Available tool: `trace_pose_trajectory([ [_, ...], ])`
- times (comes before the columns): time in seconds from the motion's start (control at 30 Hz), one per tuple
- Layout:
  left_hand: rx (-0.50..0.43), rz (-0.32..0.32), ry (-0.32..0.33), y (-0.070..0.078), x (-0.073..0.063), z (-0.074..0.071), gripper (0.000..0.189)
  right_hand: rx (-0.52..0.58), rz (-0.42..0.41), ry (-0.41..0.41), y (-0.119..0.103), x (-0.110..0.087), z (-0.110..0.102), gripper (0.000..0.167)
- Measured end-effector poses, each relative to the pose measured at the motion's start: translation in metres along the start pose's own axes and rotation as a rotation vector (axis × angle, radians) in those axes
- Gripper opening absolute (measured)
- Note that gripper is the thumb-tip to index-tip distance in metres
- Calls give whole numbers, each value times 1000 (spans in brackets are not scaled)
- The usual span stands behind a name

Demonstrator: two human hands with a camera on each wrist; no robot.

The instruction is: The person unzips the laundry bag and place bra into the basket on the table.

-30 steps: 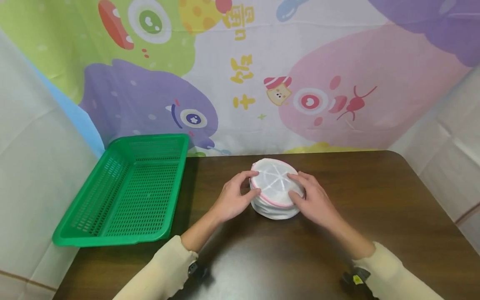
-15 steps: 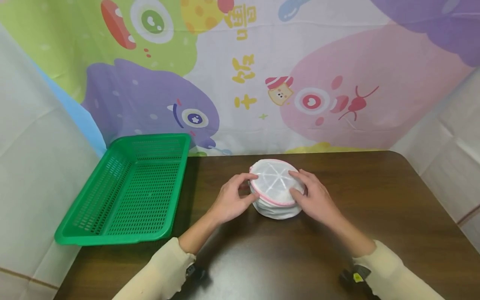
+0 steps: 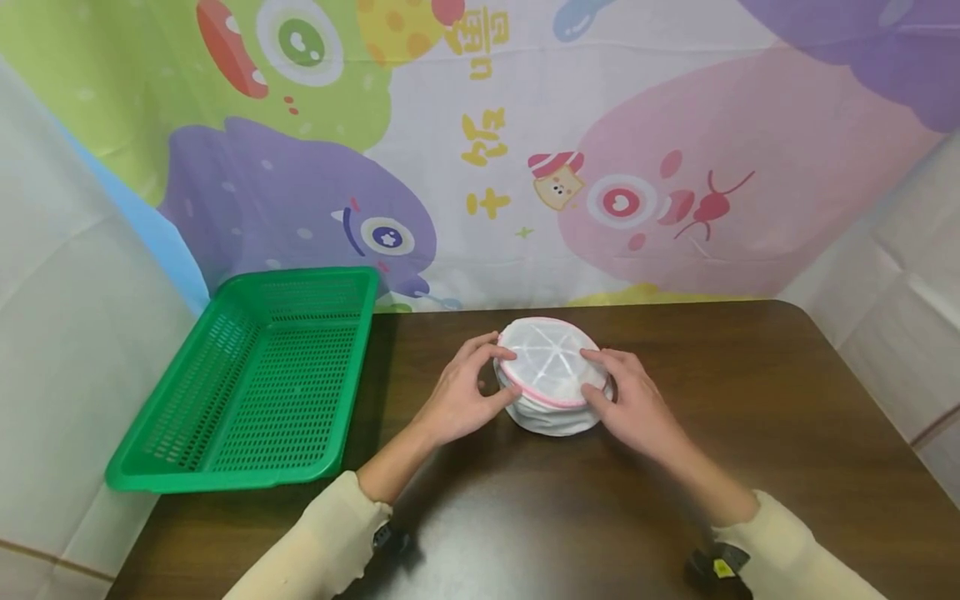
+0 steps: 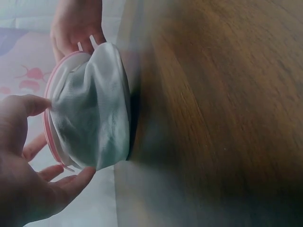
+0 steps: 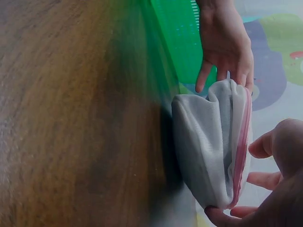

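A round white mesh laundry bag point(image 3: 553, 358) with a pink zip edge sits on the brown table, its soft side wall sagging in folds. My left hand point(image 3: 467, 390) holds its left side, the thumb on the pink edge and fingers curved down around the rim. On the opposite side my right hand point(image 3: 636, 402) holds the bag the same way, thumb and forefinger tips on the top panel. In the left wrist view the bag point(image 4: 92, 113) shows its crumpled side. The right wrist view shows the pink zip point(image 5: 243, 142) running along the bag's edge.
A green perforated plastic basket point(image 3: 352, 392) stands to the left, at the table's edge. Behind the brown table point(image 3: 750, 400) hangs a cartoon-printed cloth point(image 3: 480, 258), with pale sheets at both sides.
Both hands stay at the bag's sides. The left fingers have spread slightly along the rim, and the right hand has shifted a little to the right; the bag's side looks somewhat more squashed.
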State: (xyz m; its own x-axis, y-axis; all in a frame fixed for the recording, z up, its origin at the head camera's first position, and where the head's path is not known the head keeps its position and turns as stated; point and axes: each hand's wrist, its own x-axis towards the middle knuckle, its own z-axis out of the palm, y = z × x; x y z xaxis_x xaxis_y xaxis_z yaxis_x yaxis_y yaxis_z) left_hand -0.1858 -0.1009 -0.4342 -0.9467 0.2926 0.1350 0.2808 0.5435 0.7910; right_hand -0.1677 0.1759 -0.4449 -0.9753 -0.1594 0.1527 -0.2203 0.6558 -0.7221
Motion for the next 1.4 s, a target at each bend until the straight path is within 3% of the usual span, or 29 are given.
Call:
trace_pose_trajectory([
  [0.33, 4, -15, 10, -1, -2, 1, 42, 15, -10, 2, 1, 3, 3, 51],
  [0.53, 26, 12, 31, -2, -4, 1, 41, 18, -10, -11, 0, 8, 4, 51],
  [1.03, -17, 26, 50, -5, -11, -3, 55, 4, 19, -42, 4, 22, 8, 52],
  [1.4, 49, 47, 63, -7, 2, -9, 68, -11, 53, -55, -1, 17, 1, 56],
])
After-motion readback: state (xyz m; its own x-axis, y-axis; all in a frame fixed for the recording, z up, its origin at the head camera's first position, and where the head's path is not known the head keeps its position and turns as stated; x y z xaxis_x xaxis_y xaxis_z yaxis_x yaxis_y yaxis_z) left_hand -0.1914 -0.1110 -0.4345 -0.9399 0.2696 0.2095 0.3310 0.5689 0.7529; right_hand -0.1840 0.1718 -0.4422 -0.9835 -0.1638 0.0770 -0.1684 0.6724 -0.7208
